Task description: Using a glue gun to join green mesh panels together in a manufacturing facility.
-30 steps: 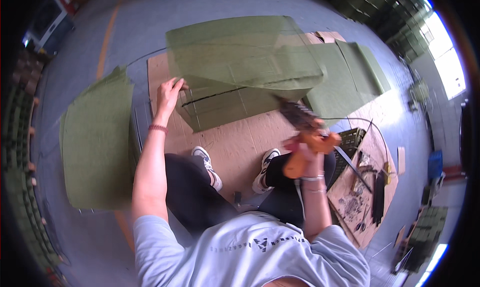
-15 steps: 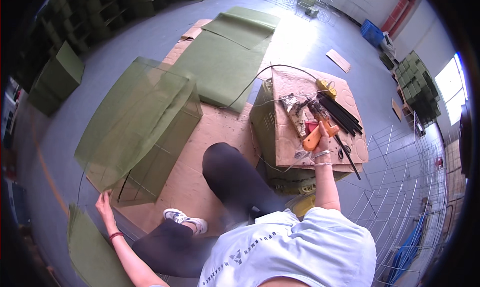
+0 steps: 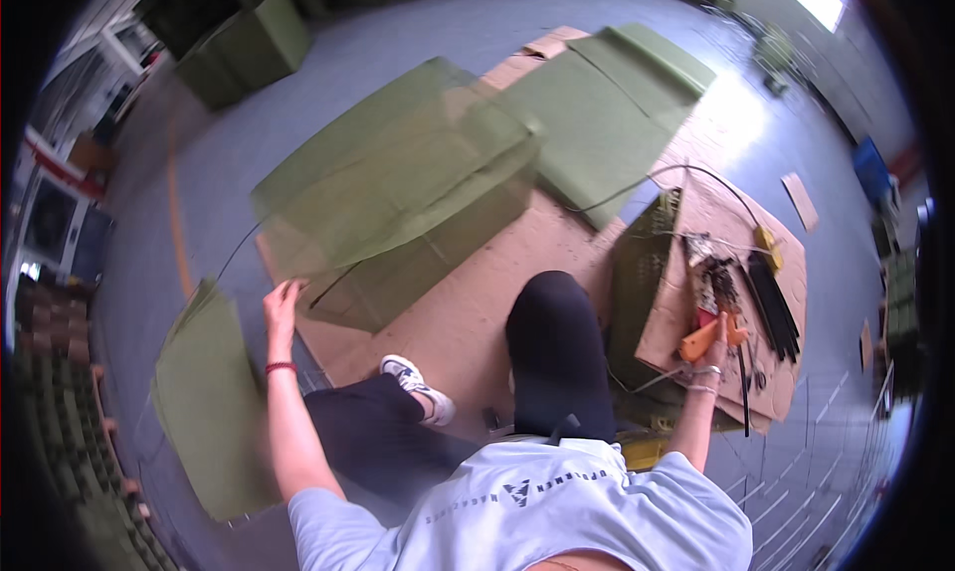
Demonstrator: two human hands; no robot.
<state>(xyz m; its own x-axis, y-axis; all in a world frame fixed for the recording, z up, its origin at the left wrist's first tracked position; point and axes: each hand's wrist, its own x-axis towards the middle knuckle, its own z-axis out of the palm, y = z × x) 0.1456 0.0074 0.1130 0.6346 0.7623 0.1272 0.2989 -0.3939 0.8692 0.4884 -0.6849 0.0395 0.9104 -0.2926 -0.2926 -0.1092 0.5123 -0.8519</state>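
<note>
My left hand (image 3: 282, 317) pinches the near-left corner of thin green fabric (image 3: 368, 173). The see-through cloth drapes over a box-shaped wire frame, whose side panel (image 3: 448, 258) is also green. A dark strip (image 3: 333, 285) runs along the frame's edge close to my fingers. On the right, my right hand (image 3: 718, 350) is closed around the handle of an orange glue gun (image 3: 698, 342), which rests at or just above a cardboard-topped stand (image 3: 662, 322). Its nozzle end is hard to make out against a stained, blackened patch (image 3: 711, 273).
Black sticks (image 3: 774, 307), scissors (image 3: 759, 379) and a yellow power strip (image 3: 768, 249) with cables lie on the stand. Behind it, a large green sheet (image 3: 587, 113) covers cardboard. More green sheets (image 3: 209, 402) lie left of me. Wire grids (image 3: 796, 472) stand at lower right.
My view has swung left, so everything sits further right in the picture. My left hand still pinches the fabric corner, and my right hand still holds the glue gun over the stand.
</note>
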